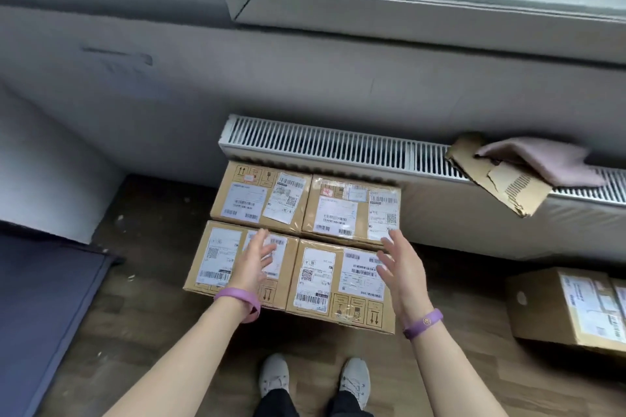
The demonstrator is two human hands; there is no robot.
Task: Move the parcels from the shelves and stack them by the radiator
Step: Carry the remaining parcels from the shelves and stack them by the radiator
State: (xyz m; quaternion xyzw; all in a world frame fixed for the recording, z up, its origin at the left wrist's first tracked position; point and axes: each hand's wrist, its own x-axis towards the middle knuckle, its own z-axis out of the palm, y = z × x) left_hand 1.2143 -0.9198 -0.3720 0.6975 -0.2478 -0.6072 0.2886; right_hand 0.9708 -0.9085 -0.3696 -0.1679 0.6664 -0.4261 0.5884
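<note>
Head view, four taped parcels [257, 200] against radiator [318, 142], left hand [254, 262], right hand [404, 269] spread empty above

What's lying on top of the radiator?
On the radiator a torn piece of cardboard overhangs the front edge, with a pinkish cloth lying partly over it. Whatever the cloth covers cannot be seen.

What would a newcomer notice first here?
Probably the four labelled cardboard parcels, packed in a two-by-two block right in front of the white radiator. Over the nearer pair spread a left hand and a right hand, both open, each wrist in a purple band. Further right, a torn cardboard piece and a pinkish cloth lie on the radiator's top.
</note>
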